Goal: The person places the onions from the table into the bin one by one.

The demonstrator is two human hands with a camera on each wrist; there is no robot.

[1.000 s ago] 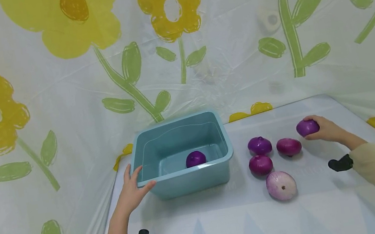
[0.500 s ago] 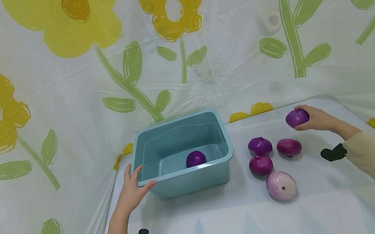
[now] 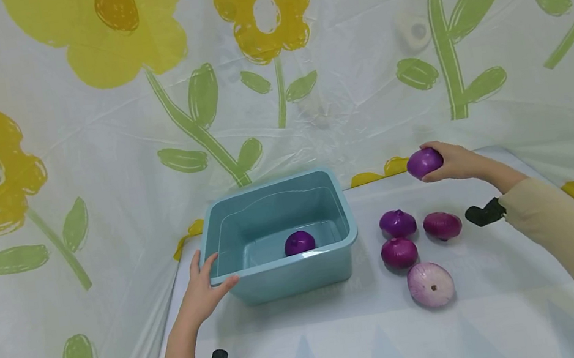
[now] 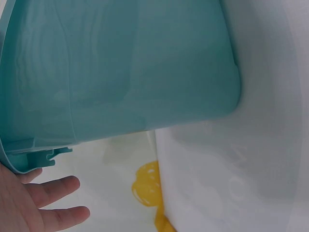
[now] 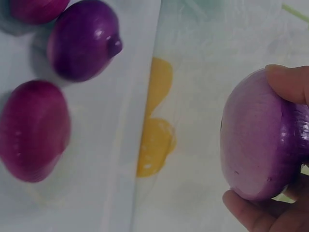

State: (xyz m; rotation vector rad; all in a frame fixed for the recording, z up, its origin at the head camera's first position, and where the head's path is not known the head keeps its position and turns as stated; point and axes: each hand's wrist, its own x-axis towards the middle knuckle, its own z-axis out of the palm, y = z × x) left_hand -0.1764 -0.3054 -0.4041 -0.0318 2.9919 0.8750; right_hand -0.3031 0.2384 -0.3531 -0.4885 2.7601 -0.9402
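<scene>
My right hand grips a purple onion between thumb and fingers, lifted above the table's back edge. In the right wrist view, that held onion shows a paler side. At the near left corner of a blue-green plastic bin, my left hand rests against the rim with fingers spread. The left wrist view shows these fingers straight beside the bin's rim. One purple onion lies inside the bin.
Right of the bin, on the white table, lie several onions: two purple ones, a reddish one and a pale one. A flower-printed curtain hangs behind the table.
My right hand has carried its onion up and to the left, from beside the reddish onion to above the table's back edge. The left hand and the bin stay in place.
</scene>
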